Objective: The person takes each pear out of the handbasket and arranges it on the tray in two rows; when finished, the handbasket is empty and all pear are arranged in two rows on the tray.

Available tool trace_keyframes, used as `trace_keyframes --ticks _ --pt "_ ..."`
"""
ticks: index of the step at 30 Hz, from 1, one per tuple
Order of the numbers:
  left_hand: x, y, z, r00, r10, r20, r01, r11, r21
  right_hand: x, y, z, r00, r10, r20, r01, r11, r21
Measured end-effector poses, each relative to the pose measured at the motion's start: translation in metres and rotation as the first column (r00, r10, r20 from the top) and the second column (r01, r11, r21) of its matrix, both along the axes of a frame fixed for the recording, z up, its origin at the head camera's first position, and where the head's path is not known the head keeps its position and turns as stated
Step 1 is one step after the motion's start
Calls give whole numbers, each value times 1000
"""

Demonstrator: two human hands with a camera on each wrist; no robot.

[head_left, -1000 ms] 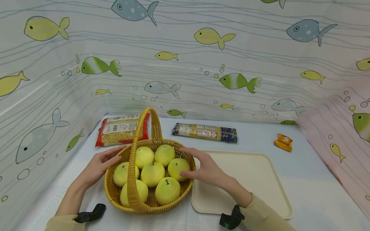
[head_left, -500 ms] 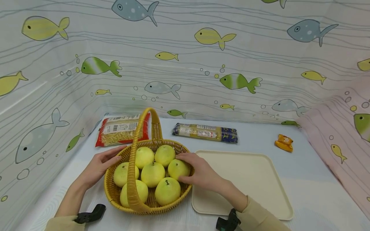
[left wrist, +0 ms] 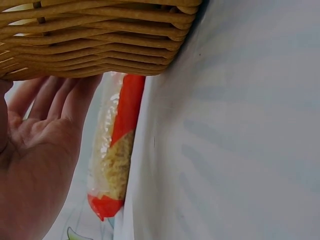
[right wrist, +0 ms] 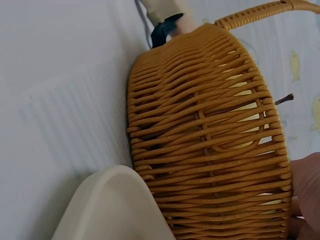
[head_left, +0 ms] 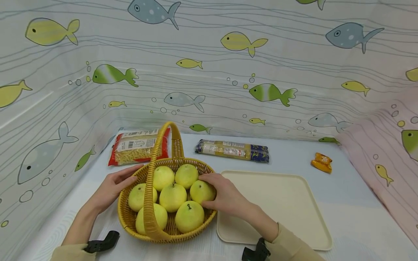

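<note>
A yellow wicker basket with a tall arched handle holds several round yellow-green pears. At its left rim is my left hand, thumb over the edge and fingers along the outside. The left wrist view shows that palm and the fingers reaching behind the basket wall. My right hand reaches over the right rim and grips the rightmost pear, thumb in front and fingers at the back. In the right wrist view the basket wall hides most of the pears, and only part of that hand shows.
A cream tray lies right of the basket, close to its side. Behind are a red-edged pasta bag and a blue-ended pack of long pasta. A small orange packet lies far right. Fish-patterned cloth walls surround the table.
My right hand has moved left from the basket's right rim and closed round the rightmost pear. The left hand and the basket stay where they were.
</note>
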State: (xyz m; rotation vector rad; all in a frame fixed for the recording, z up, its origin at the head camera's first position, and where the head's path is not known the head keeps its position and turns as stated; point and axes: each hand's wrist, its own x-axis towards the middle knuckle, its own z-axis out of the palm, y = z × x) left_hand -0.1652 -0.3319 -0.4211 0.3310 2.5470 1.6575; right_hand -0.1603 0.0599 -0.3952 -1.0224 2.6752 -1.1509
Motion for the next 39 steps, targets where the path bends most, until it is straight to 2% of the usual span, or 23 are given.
trace_keyframes --ticks 4,10,16,25,32,39 --pt "0 1 0 1000 1 7 -1 1000 8 -1 -1 1 999 -1 -47 2 1000 20" --pt "1 3 0 1000 8 -6 -8 999 -31 -1 0 2 995 10 -101 -8 1000 26" --pt "3 3 2 1000 6 -19 -7 998 -55 -1 0 1 991 32 -129 -28 999 33" --pt "5 2 4 1000 14 0 -14 998 -53 0 0 2 983 41 -178 -32 998 53" --pt "7 4 6 1000 13 5 -13 1000 -28 -1 1 0 973 34 -229 -35 999 0" --pt "3 3 3 1000 16 -1 -16 998 -62 0 6 2 971 14 -239 -32 997 -74"
